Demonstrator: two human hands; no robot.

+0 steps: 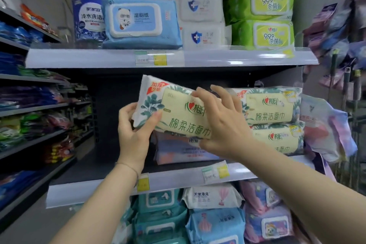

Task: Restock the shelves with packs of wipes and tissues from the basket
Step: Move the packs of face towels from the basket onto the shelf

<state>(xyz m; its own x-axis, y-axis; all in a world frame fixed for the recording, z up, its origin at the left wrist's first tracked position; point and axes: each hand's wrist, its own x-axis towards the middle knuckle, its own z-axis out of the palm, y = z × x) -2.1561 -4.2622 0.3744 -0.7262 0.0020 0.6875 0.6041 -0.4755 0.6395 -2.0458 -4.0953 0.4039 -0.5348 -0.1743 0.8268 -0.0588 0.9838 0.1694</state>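
Note:
A cream and white tissue pack [178, 109] with green leaves is tilted above a pale pink and blue pack [178, 150] on the middle shelf [178, 181]. My left hand [134, 127] grips its left end, thumb on the front. My right hand [219, 121] holds its right side, fingers over the top edge and thumb under the bottom edge. Two matching cream packs [271, 119] are stacked just to the right. The basket is out of view.
The top shelf [111, 58] carries a blue bottle [89, 16], a blue wipes pack [138, 24], white packs [200, 20] and green packs [263, 8]. Below the middle shelf lie teal, white, blue and pink packs [210, 214]. Side shelves stand at left; bags hang at right [332, 25].

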